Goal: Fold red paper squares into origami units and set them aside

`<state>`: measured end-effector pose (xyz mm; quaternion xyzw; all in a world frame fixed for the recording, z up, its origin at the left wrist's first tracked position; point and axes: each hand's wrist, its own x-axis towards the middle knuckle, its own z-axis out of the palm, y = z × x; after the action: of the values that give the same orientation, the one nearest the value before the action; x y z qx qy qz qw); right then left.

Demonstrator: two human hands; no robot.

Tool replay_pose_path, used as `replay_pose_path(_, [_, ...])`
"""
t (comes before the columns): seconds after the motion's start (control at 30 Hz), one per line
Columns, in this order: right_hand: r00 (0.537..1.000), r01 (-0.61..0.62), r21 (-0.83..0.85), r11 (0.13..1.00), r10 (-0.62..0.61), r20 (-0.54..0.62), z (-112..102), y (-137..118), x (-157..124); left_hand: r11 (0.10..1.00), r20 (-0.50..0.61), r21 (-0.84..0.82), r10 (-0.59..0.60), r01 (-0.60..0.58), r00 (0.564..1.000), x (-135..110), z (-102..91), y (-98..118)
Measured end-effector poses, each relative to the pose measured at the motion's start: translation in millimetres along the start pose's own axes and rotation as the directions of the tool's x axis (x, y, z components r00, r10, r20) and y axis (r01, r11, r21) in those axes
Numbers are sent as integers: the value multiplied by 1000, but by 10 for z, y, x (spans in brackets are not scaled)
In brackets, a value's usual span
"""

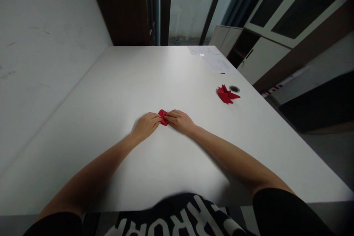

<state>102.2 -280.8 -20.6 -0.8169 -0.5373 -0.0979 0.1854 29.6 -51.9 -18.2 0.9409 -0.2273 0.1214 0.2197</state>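
A small piece of folded red paper (163, 121) lies on the white table (155, 166) between my two hands. My left hand (148, 123) has its fingers closed on the paper's left edge. From the other side, my right hand (180, 121) presses its fingertips onto the paper's right part. The fingertips cover both side edges, and only the middle with its creases shows. Farther off to the right sits a red folded-paper shape (226, 94) with several pointed ends, apart from both hands.
A round cable hole (234, 89) is set in the table beside the pointed red shape. Printed sheets (217, 62) lie at the far right corner. A white wall (49, 44) borders the left side; cabinets (264, 57) stand beyond the right edge.
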Motion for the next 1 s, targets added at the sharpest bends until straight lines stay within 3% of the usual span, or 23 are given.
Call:
replay_pose_path(0.17, [998,-63,-29,998,62,-6,-11,6,7,999,-16,16,-42,42,999,-6,2,-3])
replay_pose_path(0.37, [995,-95,2,996,94,12,-44,15,20,987,-15,144,-62,64,998,17,-59,45])
replay_pose_path(0.5, [985,-174,57,983,173,8,-27,-16,10,989,-16,112,-100,101,995,10,-58,32])
replay_pose_path(0.77, [939,-342,149,928,345,6,2,-67,38,973,-34,-47,-226,224,973,47,-4,6])
replay_pose_path(1.0, [888,-459,40,887,459,21,-11,-90,75,968,-54,20,-248,249,967,91,11,55])
